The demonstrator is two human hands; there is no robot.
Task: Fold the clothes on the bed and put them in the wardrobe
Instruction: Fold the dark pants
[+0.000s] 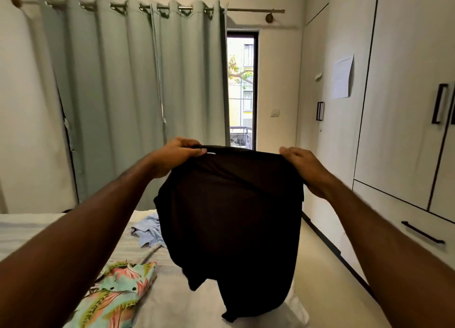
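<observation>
Holding the black garment (229, 224) mid-frame, left hand (176, 155) and right hand (304, 166) pinch its top edge; keep it level, lower flat onto the bed (187, 308).

The black garment (231, 224) hides part of the blue cloth (147, 231) behind it.

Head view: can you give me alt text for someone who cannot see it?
Two hands, left and right, hold a black garment up by its top edge above a bed. A floral shirt and a blue garment lie on the bed; a white wardrobe stands at right.
</observation>
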